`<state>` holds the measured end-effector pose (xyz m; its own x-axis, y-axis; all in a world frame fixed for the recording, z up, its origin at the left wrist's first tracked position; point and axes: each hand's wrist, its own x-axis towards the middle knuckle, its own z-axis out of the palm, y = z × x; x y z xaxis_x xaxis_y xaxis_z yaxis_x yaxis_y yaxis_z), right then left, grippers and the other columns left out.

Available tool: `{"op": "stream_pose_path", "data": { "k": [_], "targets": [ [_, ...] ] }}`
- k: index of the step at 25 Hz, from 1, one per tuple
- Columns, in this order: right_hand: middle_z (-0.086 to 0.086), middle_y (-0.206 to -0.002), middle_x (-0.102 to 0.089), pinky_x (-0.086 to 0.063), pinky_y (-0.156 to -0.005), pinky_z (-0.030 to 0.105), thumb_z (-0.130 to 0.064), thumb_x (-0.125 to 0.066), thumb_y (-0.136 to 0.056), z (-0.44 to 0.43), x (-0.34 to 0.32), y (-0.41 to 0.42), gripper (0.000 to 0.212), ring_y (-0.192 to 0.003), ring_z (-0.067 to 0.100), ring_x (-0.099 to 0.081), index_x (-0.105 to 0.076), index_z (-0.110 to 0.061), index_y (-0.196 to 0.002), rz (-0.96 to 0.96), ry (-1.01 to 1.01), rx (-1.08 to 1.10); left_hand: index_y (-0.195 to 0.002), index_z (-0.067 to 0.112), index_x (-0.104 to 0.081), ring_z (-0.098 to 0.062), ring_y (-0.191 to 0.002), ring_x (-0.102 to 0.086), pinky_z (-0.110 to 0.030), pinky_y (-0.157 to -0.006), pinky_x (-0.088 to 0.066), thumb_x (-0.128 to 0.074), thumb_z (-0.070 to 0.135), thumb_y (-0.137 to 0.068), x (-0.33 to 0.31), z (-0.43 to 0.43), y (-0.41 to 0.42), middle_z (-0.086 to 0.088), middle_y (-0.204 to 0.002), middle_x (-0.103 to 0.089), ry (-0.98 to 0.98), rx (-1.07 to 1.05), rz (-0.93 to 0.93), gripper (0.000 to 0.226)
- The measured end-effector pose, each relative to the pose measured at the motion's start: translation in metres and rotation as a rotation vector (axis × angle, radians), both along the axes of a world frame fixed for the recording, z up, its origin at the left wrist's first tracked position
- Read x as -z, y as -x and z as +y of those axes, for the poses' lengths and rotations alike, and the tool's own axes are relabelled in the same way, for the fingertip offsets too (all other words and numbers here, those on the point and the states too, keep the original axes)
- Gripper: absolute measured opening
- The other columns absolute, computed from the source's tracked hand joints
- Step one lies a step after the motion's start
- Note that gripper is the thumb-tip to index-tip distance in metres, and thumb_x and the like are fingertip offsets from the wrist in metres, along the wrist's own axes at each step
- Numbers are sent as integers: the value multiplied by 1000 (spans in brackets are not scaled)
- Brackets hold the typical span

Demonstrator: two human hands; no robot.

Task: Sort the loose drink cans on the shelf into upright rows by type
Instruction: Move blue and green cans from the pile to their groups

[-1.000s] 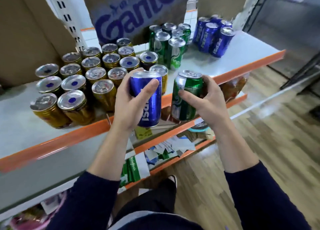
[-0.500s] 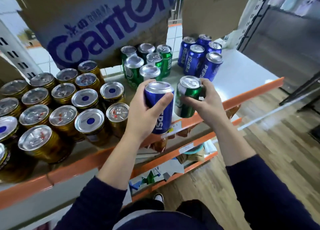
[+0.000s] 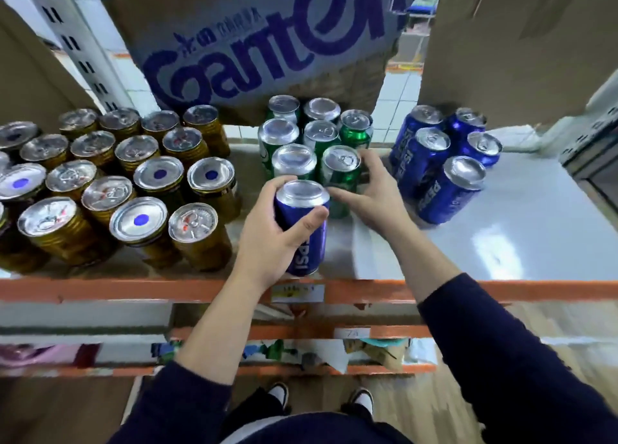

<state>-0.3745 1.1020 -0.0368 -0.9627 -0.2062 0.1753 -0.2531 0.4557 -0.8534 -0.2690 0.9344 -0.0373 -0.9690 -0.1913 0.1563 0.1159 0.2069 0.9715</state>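
Observation:
My left hand (image 3: pixel 267 236) grips a blue Pepsi can (image 3: pixel 306 229) upright, just above the shelf's front edge. My right hand (image 3: pixel 374 196) holds a green can (image 3: pixel 339 176) at the front right of the green can group (image 3: pixel 294 132), its base on or just above the shelf. Several upright blue Pepsi cans (image 3: pixel 441 162) stand to the right. Gold cans (image 3: pixel 110 179) fill the left of the shelf in rows, all upright.
The grey shelf (image 3: pixel 501 236) has an orange front rail (image 3: pixel 501 291). A cardboard box printed "Ganten" (image 3: pixel 267 42) hangs over the back of the cans, another box (image 3: pixel 518 42) at the right. Lower shelves hold packets; my shoes stand on the wooden floor.
My right hand has carried the green can forward from the shelf's edge to the front of the green group. My left hand with the Pepsi can has moved in over the shelf.

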Motion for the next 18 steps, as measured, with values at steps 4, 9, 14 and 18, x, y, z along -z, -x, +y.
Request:
{"op": "stream_pose_path", "data": {
  "k": [4, 9, 14, 18],
  "targets": [
    [-5, -125, -60, -44, -94, 25, -34, -82, -72, 14, 14, 2, 72, -111, 9, -55, -47, -20, -134, -77, -59, -94, -119, 33, -52, -1, -102, -62, -16, -83, -48, -71, 64, -66, 1, 35, -2, 19, -109, -65, -24, -111, 3, 65],
    [-4, -100, -67, -51, -77, 20, -17, -72, -85, 101, 32, -30, 27, -87, 8, -63, -66, -19, -112, -95, -99, -247, -118, 39, -51, 0, -104, -61, -20, -85, -49, -72, 63, -62, -4, 83, 5, 17, -113, -64, -7, -138, -3, 64],
    [1, -93, -69, -45, -74, 24, -13, -71, -84, 212, 42, -33, 14, -84, 16, -61, -71, -17, -97, 122, -338, 20, -112, 36, -58, 0, -100, -63, -18, -81, -51, -81, 55, -56, -29, 152, 25, 21, -105, -67, 37, 13, 58, 64],
    [11, -104, -69, -39, -87, 36, -17, -67, -86, 260, 47, -18, 15, -102, 36, -55, -72, -8, -98, 144, -543, 259, -112, 28, -61, -7, -103, -61, -23, -85, -52, -83, 59, -51, -49, 207, 48, 13, -107, -66, 204, 127, 121, 72]
  ]
}}
